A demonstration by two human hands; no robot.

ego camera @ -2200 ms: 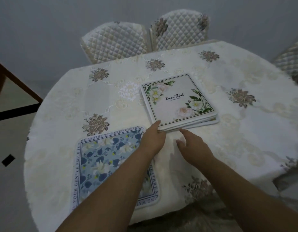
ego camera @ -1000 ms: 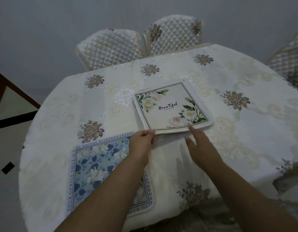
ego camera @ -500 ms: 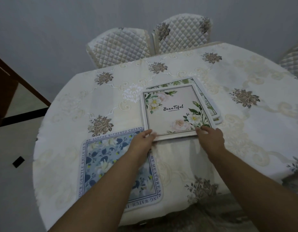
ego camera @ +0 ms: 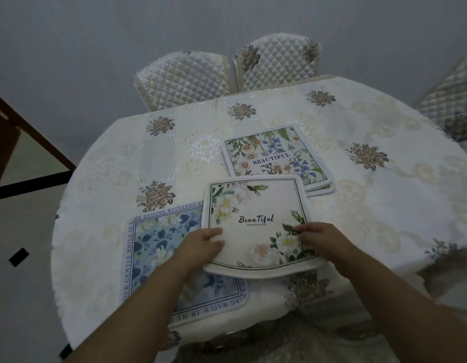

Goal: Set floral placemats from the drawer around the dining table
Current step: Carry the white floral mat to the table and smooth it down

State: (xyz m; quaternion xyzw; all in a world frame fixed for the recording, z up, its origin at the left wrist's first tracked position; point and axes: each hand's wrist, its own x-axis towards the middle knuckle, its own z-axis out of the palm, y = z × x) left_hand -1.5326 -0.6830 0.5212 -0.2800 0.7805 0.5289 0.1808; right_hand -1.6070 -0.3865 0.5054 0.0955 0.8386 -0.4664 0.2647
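The cream mat (ego camera: 256,221), printed with white flowers and the word "Beautiful", is held above the near part of the counter (ego camera: 384,205), its near edge sagging in a curve. The left hand (ego camera: 203,247) grips its near left corner, thumb on top and fingers underneath. The right hand (ego camera: 321,242) pinches the near right corner the same way, fingertips on the printed leaves. Both hands are clenched on this one mat.

The mat's left edge overlaps the far right corner of the blue mat (ego camera: 159,247), which lies flat on the counter near the front left, bordered with lettering. The left forearm crosses over that blue mat.

Just beyond the held mat sits the stack (ego camera: 274,155) of remaining mats, its top one showing wildflowers and "BEAUTIFUL" in capitals. Edges of at least one more mat peek out beneath at the right; how many lie there is hard to say in the dim light. The cream mat's far edge covers the stack's near edge in the view; whether they touch I cannot tell.

The counter is round and covered by a cream cloth (ego camera: 174,142) with brown flower motifs. Two quilted chairs (ego camera: 182,79) stand at the far side, and part of another chair (ego camera: 452,100) shows at the right.
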